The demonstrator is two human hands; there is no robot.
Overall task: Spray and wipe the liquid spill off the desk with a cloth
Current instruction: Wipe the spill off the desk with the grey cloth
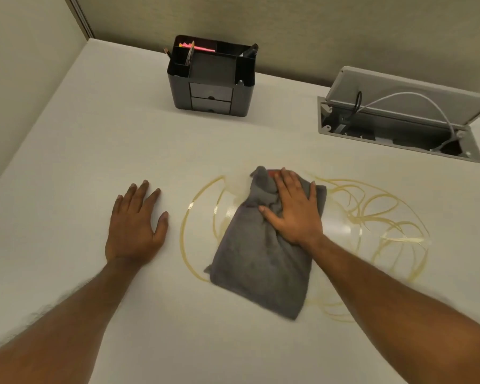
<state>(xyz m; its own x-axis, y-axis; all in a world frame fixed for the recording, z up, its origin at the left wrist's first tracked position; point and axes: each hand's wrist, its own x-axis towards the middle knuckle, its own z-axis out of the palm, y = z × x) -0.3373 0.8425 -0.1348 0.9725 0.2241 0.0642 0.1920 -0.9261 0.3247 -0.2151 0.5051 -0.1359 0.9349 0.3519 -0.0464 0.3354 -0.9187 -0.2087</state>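
Cloth (257, 261) lengthwise near-to-far under right hand (291, 210)

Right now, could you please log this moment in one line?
right hand: pressing cloth | left hand: flat on desk | spill: yellow streaks visible

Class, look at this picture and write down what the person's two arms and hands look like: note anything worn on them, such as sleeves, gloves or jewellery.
The left hand and the right hand are both bare: no gloves and no rings show. Neither wrist carries a watch, band or bracelet. No sleeve shows on either arm up to the picture's lower edge, and no markings are visible.
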